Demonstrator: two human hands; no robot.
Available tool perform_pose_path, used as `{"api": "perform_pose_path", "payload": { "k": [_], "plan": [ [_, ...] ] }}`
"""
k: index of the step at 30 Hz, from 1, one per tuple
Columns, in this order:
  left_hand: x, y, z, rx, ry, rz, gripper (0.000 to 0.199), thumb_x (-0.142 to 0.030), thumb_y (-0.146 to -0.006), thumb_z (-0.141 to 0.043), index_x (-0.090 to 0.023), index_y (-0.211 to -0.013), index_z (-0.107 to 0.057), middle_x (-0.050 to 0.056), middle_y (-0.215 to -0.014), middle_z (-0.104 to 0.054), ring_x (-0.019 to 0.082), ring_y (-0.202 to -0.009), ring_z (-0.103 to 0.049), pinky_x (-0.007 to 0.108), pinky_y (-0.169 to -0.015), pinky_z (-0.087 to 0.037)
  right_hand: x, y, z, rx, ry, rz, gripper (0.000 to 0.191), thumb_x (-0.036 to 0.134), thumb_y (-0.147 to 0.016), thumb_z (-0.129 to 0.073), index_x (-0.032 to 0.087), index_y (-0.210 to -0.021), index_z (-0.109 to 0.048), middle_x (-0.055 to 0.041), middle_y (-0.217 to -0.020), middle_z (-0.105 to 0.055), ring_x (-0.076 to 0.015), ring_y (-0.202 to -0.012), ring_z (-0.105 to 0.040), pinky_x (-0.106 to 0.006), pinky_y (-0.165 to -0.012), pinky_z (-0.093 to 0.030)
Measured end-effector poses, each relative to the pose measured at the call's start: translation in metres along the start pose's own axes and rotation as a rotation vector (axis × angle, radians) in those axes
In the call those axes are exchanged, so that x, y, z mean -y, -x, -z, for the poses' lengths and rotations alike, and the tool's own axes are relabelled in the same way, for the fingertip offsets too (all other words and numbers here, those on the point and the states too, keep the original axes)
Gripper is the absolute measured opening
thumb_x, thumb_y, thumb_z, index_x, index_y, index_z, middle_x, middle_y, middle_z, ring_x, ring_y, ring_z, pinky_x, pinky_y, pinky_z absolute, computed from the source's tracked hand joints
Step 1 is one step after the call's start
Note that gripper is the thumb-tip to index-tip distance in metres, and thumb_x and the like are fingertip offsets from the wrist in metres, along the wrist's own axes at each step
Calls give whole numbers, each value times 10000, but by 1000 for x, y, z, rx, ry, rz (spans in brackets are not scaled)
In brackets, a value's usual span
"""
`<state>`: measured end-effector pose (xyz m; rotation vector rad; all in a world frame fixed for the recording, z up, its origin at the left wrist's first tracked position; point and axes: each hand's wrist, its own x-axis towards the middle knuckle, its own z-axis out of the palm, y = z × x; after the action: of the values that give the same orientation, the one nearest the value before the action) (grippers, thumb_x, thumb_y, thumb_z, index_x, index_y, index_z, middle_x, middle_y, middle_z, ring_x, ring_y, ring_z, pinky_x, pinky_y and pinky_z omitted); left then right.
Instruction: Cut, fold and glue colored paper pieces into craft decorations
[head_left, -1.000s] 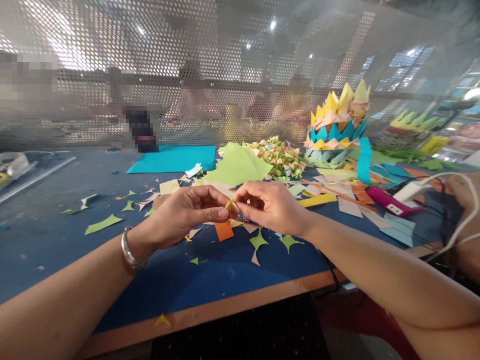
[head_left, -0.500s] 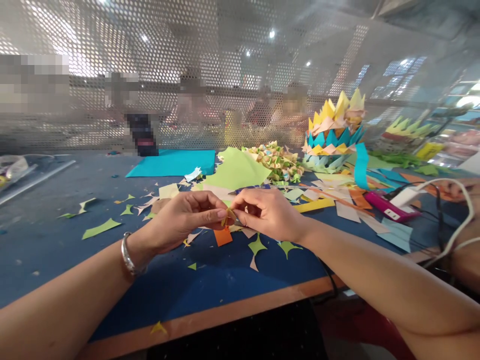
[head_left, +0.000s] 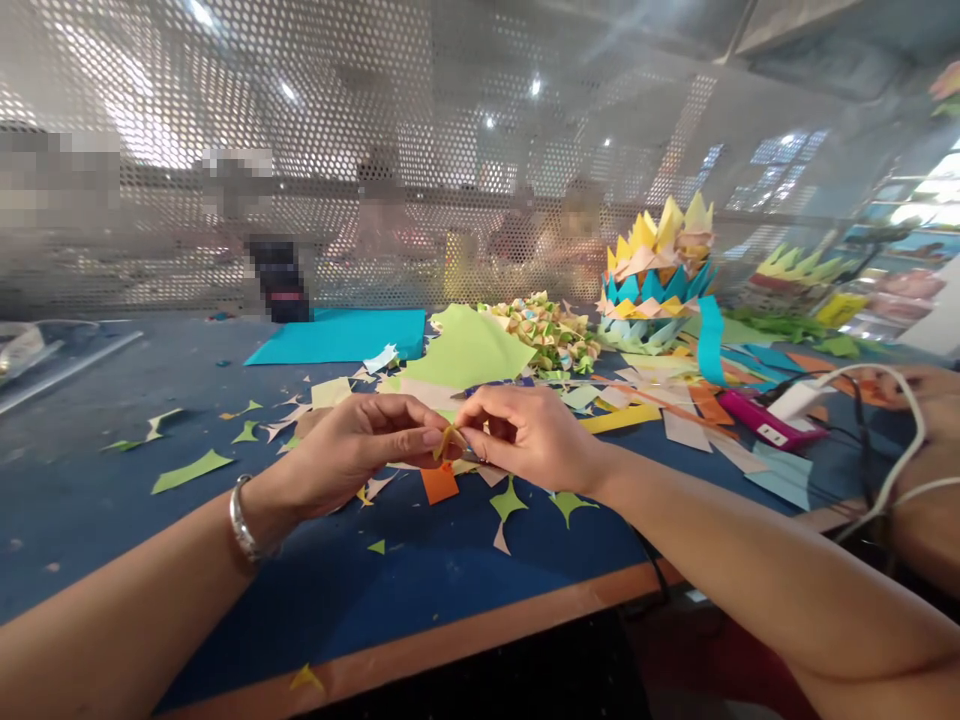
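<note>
Between my two hands is a small folded piece of yellow paper (head_left: 449, 441), held up just above the table. My left hand (head_left: 375, 440), with a silver bangle at the wrist, pinches it between thumb and fingers. From the other side, the fingertips of my right hand (head_left: 525, 432) are closed on the same piece; they partly cover its edge. Below the hands lie an orange paper square (head_left: 439, 484) and green star-like offcuts (head_left: 510, 500). Just beyond them, a large light green sheet with cut-out edges (head_left: 472, 350) rests on the pile.
A heap of small folded paper pieces (head_left: 551, 332) sits behind the green sheet. To its right stands a tiered crown-like paper stack (head_left: 652, 285). A blue sheet (head_left: 337, 335) lies back left. A magenta power adapter (head_left: 771, 418) with cables and another person's arm (head_left: 922, 430) are at the right.
The yellow paper piece has turned a little between my fingertips and shows more of its folded face. My hands stay together; the whole view has shifted slightly.
</note>
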<state>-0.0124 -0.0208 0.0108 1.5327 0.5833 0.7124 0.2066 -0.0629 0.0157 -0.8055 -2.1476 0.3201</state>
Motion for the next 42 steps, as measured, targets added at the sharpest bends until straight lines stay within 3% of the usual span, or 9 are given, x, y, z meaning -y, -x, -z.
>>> {"api": "perform_pose_path", "payload": {
  "k": [10,22,36,42],
  "plan": [
    [-4,1,-12,-118,-165,-110,83,-191,-748,-745,-161,-816,-709,5,-753,-725,118,-736,-683,230,-713,-561,-1,0,-2,-16,72,35,71,156,-885,-590,148,-833,-637,5,-685,-614,-60,-524,-484,-204,-510,-384],
    [2,2,-7,-164,-561,-228,146,-261,-864,-590,-153,-893,-684,61,-824,-709,174,-783,-674,333,-750,-574,-2,0,-4,-27,112,16,84,177,-892,-570,149,-834,-624,-5,-704,-625,-71,-547,-502,-213,-533,-395],
    [-1,2,-13,-183,-530,-199,104,-261,-852,-626,-169,-864,-672,50,-829,-719,168,-789,-681,308,-762,-568,-2,0,-5,-7,109,28,87,182,-900,-544,161,-855,-615,-29,-779,-653,-79,-558,-497,-223,-547,-408],
    [0,-1,-12,-235,-296,-138,147,-279,-808,-715,-163,-872,-652,36,-824,-706,161,-791,-679,287,-748,-561,-3,0,-5,-30,103,44,85,178,-906,-539,155,-896,-620,-37,-806,-661,-74,-560,-499,-218,-545,-412]
  ]
}}
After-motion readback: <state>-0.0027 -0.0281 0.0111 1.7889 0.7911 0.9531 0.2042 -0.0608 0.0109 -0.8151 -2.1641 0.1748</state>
